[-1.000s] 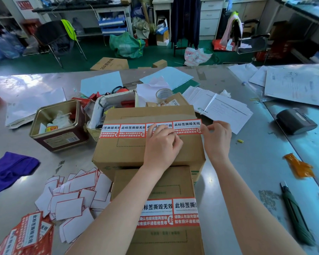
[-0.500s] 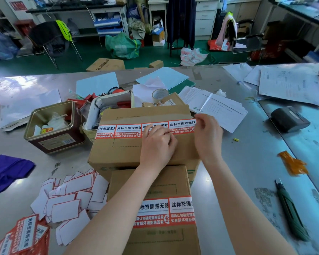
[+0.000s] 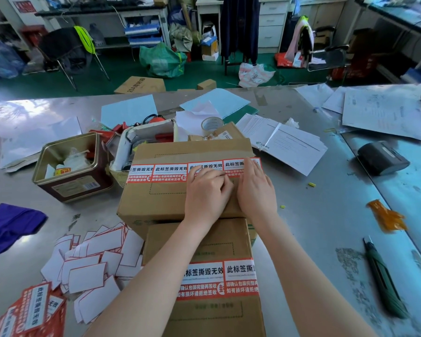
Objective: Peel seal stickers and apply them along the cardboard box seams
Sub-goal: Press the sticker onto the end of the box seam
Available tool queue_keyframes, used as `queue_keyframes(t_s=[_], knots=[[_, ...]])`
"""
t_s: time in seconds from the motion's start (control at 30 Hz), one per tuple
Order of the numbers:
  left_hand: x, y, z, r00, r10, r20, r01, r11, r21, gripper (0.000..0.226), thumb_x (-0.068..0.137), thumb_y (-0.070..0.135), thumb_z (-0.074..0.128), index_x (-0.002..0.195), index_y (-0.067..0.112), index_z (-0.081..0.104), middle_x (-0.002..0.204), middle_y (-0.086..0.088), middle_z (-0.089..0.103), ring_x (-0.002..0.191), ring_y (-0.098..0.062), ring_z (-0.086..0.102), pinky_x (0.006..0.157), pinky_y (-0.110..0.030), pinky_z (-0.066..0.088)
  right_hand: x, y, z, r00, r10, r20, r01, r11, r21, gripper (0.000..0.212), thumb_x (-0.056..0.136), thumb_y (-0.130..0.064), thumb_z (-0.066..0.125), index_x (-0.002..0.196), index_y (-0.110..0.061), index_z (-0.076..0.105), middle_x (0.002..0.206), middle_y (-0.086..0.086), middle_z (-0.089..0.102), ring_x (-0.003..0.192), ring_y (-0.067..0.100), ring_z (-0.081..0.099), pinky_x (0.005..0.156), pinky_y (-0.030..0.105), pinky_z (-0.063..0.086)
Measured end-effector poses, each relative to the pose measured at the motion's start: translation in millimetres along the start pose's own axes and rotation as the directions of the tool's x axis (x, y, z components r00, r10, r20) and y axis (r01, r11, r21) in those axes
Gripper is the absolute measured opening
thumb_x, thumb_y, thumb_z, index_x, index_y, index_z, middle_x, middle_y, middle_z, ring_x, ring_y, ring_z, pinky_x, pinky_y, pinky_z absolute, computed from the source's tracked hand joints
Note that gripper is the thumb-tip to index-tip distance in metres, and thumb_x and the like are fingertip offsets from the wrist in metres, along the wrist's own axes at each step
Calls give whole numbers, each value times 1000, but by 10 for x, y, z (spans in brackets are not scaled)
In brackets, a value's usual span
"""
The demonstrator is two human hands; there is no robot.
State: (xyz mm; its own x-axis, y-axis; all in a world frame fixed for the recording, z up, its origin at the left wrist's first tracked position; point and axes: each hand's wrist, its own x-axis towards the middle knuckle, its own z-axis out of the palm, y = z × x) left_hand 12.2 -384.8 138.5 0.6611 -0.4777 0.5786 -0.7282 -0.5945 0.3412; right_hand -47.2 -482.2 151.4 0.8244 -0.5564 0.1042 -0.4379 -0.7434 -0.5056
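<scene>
Red seal stickers [image 3: 170,172] under both hands (flat)

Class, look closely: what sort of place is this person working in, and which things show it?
Probably a packing or mailroom workspace: cardboard boxes sealed with red-and-white seal stickers, a pile of peeled backing papers, and a tape roll.

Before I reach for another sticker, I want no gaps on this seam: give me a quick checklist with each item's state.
1. Sticker row spans the far box top: ok.
2. Rightmost sticker flat: cannot tell, right hand covers it.
3. Left hand pressing on the row: ok.
4. Fresh sticker stack within view: ok.
5. Near box seam fully covered: cannot tell, arm hides part.
</scene>
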Motion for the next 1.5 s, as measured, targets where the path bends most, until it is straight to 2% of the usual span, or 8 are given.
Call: queue_keyframes(t_s=[0.37,0.5,0.7,0.9,1.23,1.3,1.4,1.5], knots=[[-3,2,-58,993,-95,76,101,991,-83,44,88,29,37,69,11,72,77,5,73,79,-11,65,99,-31,36,-30,-28,10,999,34,13,-34,999,25,53,98,-24,28,147,-7,15,157,6,18,145,18,13,114,36,22],[32,-16,-71,986,-136,96,149,979,-136,48,86,34,35,68,10,72,76,4,73,81,-11,66,93,-19,29,-7,-1,16,998,63,-24,-59,989,138,50,97,-21,32,144,-10,23,154,4,25,141,20,26,104,39,36],[97,-62,-94,962,-189,196,236,937,-257,55,86,39,34,68,2,71,72,-8,72,74,-20,66,80,-36,50,16,84,-62,998,58,9,-57,922,383,49,94,-16,47,140,-19,29,132,2,51,116,23,51,78,23,35],[98,-66,-160,879,-434,197,474,747,-467,40,94,22,46,63,14,70,74,3,72,71,-5,64,67,-5,40,-52,177,-113,989,76,127,-129,859,496,49,97,-25,44,142,-23,25,134,-2,50,120,19,47,87,22,32],[129,-75,-235,795,-521,311,596,576,-559,37,93,21,48,67,10,72,80,0,73,77,-4,63,69,-12,42,-34,206,-110,975,119,186,-197,848,492,38,101,-28,32,138,-22,34,133,1,52,120,22,49,87,25,33],[114,-92,-295,805,-501,319,586,588,-557,29,93,23,48,78,14,72,84,-13,71,72,-13,57,66,-19,41,-43,191,-122,967,146,208,-226,871,437,37,101,-30,29,135,-18,37,130,5,54,117,25,50,85,28,35],[76,-194,-388,840,-470,271,543,725,-424,30,95,25,47,119,14,61,123,-6,61,111,-14,53,92,-23,38,-35,160,-123,949,223,221,-282,915,289,39,101,-36,24,127,-14,41,123,10,57,110,29,52,86,38,40],[7,-410,-489,857,-472,208,511,833,-214,40,94,25,48,131,10,51,138,-5,49,131,-19,38,108,-30,27,-52,139,-101,939,287,187,-324,922,211,41,100,-40,21,118,-11,44,119,12,57,109,32,52,84,41,37]])
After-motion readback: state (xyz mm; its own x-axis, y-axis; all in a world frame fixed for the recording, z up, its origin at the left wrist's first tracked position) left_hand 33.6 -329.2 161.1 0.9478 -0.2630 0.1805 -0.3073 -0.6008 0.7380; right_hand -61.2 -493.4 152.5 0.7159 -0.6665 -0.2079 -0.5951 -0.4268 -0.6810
